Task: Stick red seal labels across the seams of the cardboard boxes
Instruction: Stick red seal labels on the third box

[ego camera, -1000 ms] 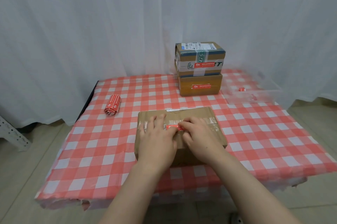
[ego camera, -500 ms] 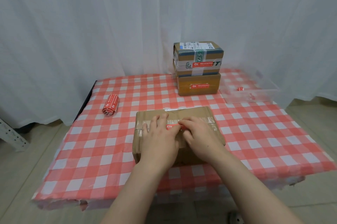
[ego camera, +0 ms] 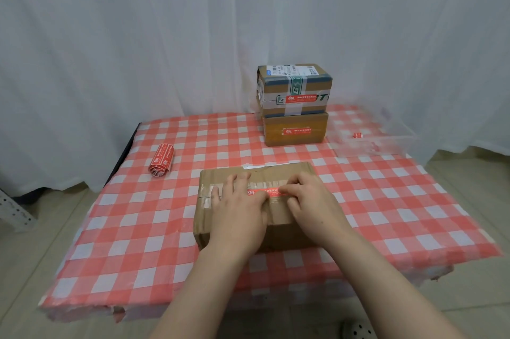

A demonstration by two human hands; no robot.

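Head view | red seal label (ego camera: 266, 191) runs left-right along box (ego camera: 278, 215) seam | left hand (ego camera: 237, 209) flat on its left end | right hand (ego camera: 309, 200) fingertips press its right end, nothing gripped

Near box (ego camera: 256, 200) front centre; label roll (ego camera: 161, 160) left; stacked boxes (ego camera: 294, 106) behind.

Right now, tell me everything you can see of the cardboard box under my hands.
The cardboard box is plain brown, wide and low, lying flat on the checked tablecloth near the table's front edge. Its top looks creased, with a band of clear tape running left to right. A red seal label lies along that band at the middle. The left hand rests flat on the top, thumb on the label's left end; the right hand presses its right end with bent fingertips.
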